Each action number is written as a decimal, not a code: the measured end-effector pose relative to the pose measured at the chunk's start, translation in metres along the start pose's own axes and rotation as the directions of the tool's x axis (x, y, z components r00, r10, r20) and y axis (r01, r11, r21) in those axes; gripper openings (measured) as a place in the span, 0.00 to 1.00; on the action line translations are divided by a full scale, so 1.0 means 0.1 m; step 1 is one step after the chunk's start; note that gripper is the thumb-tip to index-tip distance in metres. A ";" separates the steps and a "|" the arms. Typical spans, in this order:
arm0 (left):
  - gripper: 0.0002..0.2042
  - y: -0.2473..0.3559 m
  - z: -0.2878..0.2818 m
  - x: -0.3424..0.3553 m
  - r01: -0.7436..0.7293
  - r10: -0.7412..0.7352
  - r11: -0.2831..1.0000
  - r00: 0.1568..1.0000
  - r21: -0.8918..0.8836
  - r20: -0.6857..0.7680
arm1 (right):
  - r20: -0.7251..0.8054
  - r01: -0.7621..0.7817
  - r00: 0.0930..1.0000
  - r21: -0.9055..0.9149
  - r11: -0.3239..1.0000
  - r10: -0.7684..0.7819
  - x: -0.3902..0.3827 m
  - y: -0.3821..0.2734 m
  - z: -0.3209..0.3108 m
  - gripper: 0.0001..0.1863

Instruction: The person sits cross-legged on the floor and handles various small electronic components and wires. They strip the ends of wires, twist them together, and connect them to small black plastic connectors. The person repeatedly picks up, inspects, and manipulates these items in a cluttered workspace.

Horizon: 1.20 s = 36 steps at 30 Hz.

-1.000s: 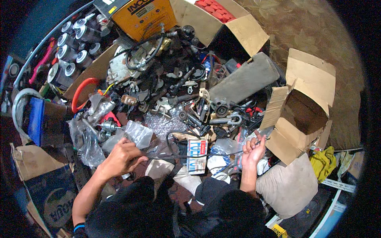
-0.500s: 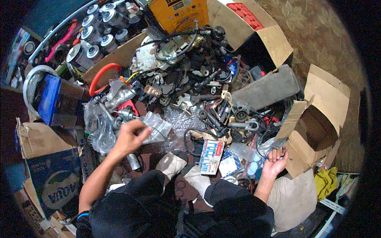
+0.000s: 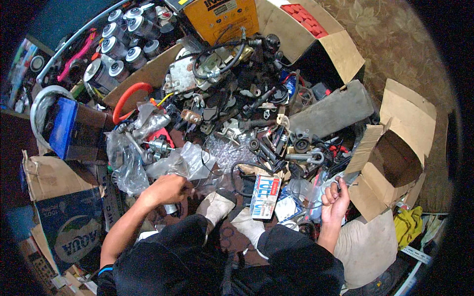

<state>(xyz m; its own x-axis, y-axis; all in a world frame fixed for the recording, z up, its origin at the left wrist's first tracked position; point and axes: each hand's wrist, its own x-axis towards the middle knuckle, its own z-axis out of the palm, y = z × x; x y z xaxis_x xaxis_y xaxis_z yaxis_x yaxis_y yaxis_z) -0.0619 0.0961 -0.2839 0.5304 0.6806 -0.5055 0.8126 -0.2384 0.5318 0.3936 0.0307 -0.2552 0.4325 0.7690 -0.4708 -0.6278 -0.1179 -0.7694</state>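
My left hand (image 3: 168, 190) is curled at lower middle left, its fingertips down by crumpled clear bags (image 3: 168, 165); whatever they hold is hard to make out. My right hand (image 3: 335, 201) has its palm up and fingers curled on a thin black cable, beside open cardboard. Between my hands lie a white, red and blue parts box (image 3: 264, 196), a thicker black hose (image 3: 234, 182) and bubble wrap (image 3: 224, 150). Metal parts (image 3: 247, 98), some rusty, are heaped beyond. My light-socked feet (image 3: 215, 207) are below.
An orange box (image 3: 222, 19) stands at the back, a carton of red items (image 3: 303, 17) beside it. Cans (image 3: 113, 47) fill the upper left, above a blue-lidded container (image 3: 61, 126). An open carton (image 3: 395, 153), grey pad (image 3: 326, 106) and cushion (image 3: 365, 246) are right.
The cable is no longer stretched straight between my hands. My left hand rose, then dropped again with fingers curled; my right hand moved rightward and turned slightly. The view has shifted.
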 end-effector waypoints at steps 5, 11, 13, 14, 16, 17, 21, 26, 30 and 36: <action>0.23 0.29 -0.12 -0.13 -0.153 0.128 0.980 0.973 -0.124 -0.193 | 0.040 0.004 0.999 -0.045 0.999 -0.002 -0.19 -0.13 0.02 0.10; 0.20 0.63 -0.38 -0.20 -0.102 0.058 0.991 0.915 -0.091 -0.399 | 0.151 0.120 0.983 -0.071 0.990 -0.108 -0.74 -0.44 0.20 0.11; 0.17 0.83 -0.51 -0.26 -0.161 0.054 0.959 0.912 -0.233 -0.407 | 0.210 0.128 0.971 -0.042 0.991 -0.116 -0.89 -0.58 0.26 0.15; 0.15 1.04 -0.64 -0.32 -0.163 0.042 0.946 0.918 -0.279 -0.394 | 0.230 0.110 0.967 0.010 0.994 -0.109 -0.99 -0.68 0.34 0.16; 0.15 1.34 -0.86 -0.47 -0.304 0.192 0.930 0.882 -0.208 -0.430 | 0.291 0.105 0.949 0.073 0.992 -0.122 -1.19 -0.87 0.53 0.18; 0.14 1.48 -0.97 -0.52 -0.379 0.277 0.913 0.849 -0.154 -0.450 | 0.356 0.106 0.924 0.112 0.988 -0.139 -1.25 -0.95 0.63 0.20; 0.20 2.26 -1.34 -0.91 -0.647 0.614 0.763 0.728 -0.009 -0.307 | 0.648 0.060 0.741 0.198 0.978 -0.176 -1.68 -1.29 1.17 0.24; 0.24 2.85 -1.11 -1.16 -0.693 0.883 0.462 0.420 0.553 -0.212 | 0.791 0.010 0.572 0.258 0.966 -0.218 -2.22 -1.57 1.64 0.24; 0.09 2.67 -1.12 -1.28 -0.710 0.798 0.601 0.554 0.366 -0.235 | 0.678 0.258 0.659 0.202 0.945 -0.326 -2.34 -1.64 1.84 0.23; 0.11 2.65 -1.26 -1.27 -0.714 0.722 0.663 0.532 0.223 -0.442 | 0.753 0.555 0.588 -0.109 0.825 -0.296 -2.31 -1.68 1.79 0.37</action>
<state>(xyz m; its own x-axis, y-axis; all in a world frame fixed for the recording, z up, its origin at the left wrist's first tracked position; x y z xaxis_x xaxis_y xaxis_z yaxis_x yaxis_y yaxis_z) 0.0553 0.0333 0.0065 0.7623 0.4966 0.4151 0.2138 -0.7986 0.5626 0.2833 -0.0144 0.0598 -0.0474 0.9599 0.2762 -0.2074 0.2610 -0.9428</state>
